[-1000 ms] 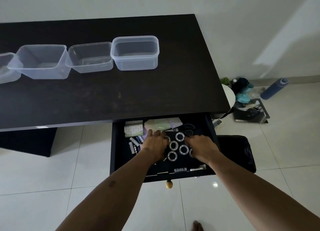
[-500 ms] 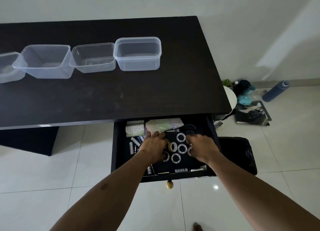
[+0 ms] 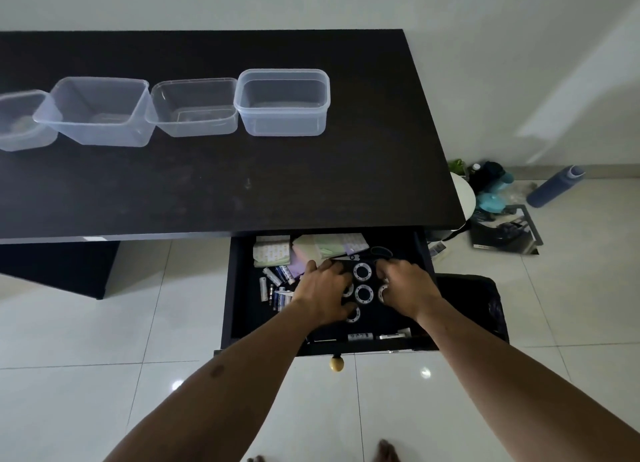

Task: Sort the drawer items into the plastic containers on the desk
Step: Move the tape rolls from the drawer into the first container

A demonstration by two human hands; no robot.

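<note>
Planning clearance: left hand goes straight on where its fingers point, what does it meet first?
Likely the pastel paper pads at the back of the drawer, just beyond the left hand; depth unclear.

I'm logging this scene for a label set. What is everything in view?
desk: one, dark brown, by the wall
plastic containers: four, clear, in a row on the desk
drawer: one, black, pulled open under the desk
tape rolls: five showing, white, mid-drawer
batteries: several, mixed colours, drawer's left
paper packets: a few, pale, drawer's back
bottle: one, blue, on the floor, far right
left hand: one, over the tape rolls
right hand: one, over the tape rolls
</note>
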